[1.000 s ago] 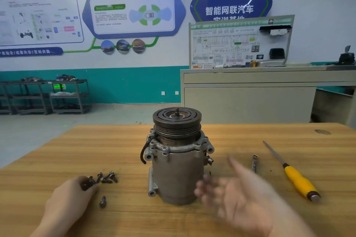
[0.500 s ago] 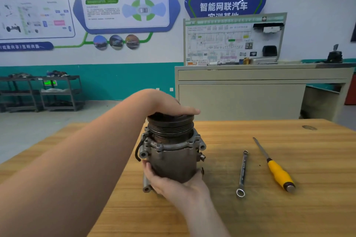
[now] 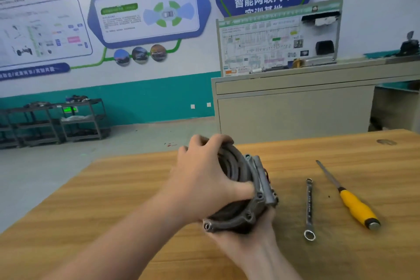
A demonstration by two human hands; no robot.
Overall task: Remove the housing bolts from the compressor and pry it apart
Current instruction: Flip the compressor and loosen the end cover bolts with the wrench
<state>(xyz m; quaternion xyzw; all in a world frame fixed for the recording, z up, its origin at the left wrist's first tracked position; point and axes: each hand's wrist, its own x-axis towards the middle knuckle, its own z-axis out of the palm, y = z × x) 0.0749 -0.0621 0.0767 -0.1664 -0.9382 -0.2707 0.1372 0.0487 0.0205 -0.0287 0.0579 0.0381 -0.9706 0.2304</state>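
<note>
Head view shows the compressor (image 3: 245, 191), upright half a second ago, now tipped over at frame centre, left hand (image 3: 204, 179) clamped on its pulley and right hand (image 3: 247, 241) cupping underneath, readying it for prying.

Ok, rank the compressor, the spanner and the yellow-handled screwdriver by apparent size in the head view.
1. compressor, largest, though partly covered by the hands.
2. and 3. screwdriver and spanner: similar length; the screwdriver looks bulkier, but too close to rank.
</note>
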